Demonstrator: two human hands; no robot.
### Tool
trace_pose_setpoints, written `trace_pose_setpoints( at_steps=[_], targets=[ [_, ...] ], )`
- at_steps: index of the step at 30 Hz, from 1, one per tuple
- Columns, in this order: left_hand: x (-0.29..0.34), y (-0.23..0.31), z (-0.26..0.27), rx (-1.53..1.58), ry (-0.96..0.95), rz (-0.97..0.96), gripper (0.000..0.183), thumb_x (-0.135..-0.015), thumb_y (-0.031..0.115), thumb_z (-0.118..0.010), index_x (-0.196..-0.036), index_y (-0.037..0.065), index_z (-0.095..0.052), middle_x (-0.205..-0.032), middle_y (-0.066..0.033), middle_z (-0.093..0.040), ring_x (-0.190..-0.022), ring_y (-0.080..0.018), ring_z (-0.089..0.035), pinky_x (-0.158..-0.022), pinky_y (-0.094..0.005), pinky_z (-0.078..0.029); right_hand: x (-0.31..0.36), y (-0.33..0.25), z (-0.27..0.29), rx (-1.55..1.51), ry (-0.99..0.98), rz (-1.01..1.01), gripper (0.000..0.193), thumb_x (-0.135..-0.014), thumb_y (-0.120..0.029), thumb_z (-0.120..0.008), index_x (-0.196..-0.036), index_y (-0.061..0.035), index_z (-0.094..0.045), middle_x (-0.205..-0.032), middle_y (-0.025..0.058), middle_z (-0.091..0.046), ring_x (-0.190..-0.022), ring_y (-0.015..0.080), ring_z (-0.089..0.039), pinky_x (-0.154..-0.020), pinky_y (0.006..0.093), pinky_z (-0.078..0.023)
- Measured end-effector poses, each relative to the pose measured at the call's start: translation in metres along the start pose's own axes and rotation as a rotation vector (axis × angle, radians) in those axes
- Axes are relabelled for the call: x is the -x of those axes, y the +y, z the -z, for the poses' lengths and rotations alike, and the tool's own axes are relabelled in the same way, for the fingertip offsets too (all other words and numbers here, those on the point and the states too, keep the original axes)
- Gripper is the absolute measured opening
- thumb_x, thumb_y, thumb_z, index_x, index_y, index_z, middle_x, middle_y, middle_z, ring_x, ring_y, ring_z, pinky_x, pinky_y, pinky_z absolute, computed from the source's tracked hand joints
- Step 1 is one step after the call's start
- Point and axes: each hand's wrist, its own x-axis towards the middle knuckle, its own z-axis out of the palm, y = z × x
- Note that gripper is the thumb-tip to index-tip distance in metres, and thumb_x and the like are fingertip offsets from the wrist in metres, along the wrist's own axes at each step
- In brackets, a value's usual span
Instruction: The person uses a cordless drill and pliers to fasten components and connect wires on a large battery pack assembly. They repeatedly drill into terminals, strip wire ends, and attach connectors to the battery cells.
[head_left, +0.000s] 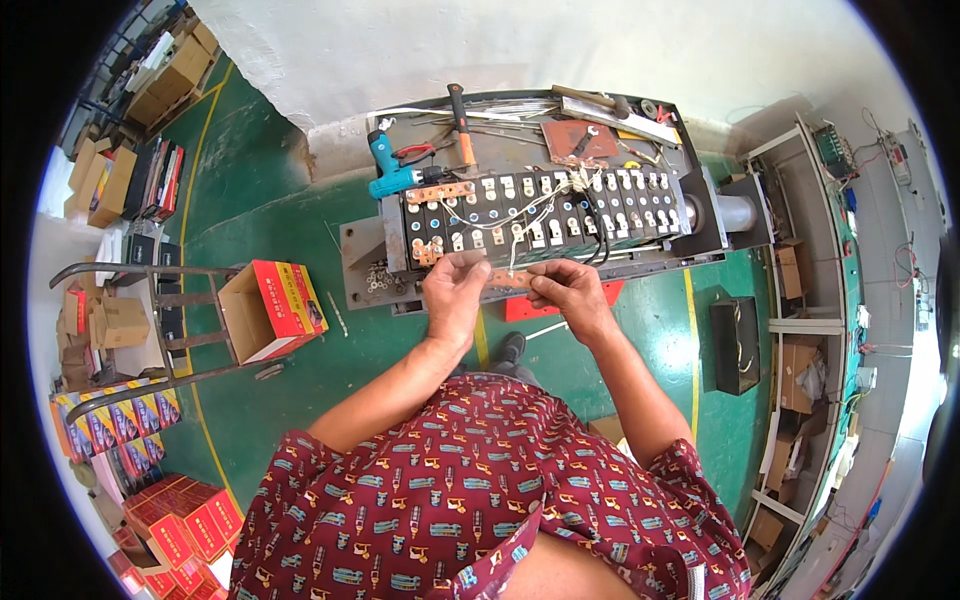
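A flat copper strip with holes (508,281) spans the gap between my two hands, in front of a long battery pack. My left hand (456,298) pinches its left end, and my right hand (574,296) grips the right end with bent fingers. The battery pack (545,212) has rows of metal terminals on its top. Copper bars (440,192) lie across terminals at its left end, with a smaller copper piece (428,250) at the near left corner. Thin pale wires (520,218) and a black cable trail over the top.
Behind the pack, the bench holds a teal cordless drill (391,168), a hammer (461,128) and an orange-brown plate (580,141). Nuts or washers (378,278) lie at its left. An open red-and-yellow carton (272,312) is at left; a black box (736,345) and shelving (808,327) are at right.
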Motion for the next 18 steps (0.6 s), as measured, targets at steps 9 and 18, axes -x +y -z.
trace_pose_setpoints(
  at_steps=[9, 18],
  targets=[
    [0.009, 0.012, -0.007, 0.364, 0.059, 0.332, 0.01, -0.096, 0.007, -0.069, -0.106, 0.009, -0.067, -0.088, 0.0016, -0.064, -0.081, -0.0112, -0.059, -0.081, -0.03, -0.048, -0.006, -0.003, 0.011, -0.011, -0.073, -0.004, 0.019, -0.095, -0.003, -0.071, -0.112, 0.0047, -0.071, -0.097, 0.011, -0.074, -0.081, 0.017, -0.072, -0.073, 0.0301, -0.061],
    [-0.002, 0.027, 0.016, 0.594, -0.3, 0.753, 0.018, -0.099, 0.013, -0.067, -0.117, 0.008, -0.068, -0.088, -0.0008, -0.064, -0.082, -0.0143, -0.062, -0.086, -0.037, -0.054, -0.008, -0.025, 0.028, 0.028, -0.235, -0.041, 0.015, -0.095, -0.005, -0.07, -0.108, 0.0029, -0.072, -0.09, 0.0069, -0.073, -0.077, 0.013, -0.069, -0.076, 0.0286, -0.059]
  ],
)
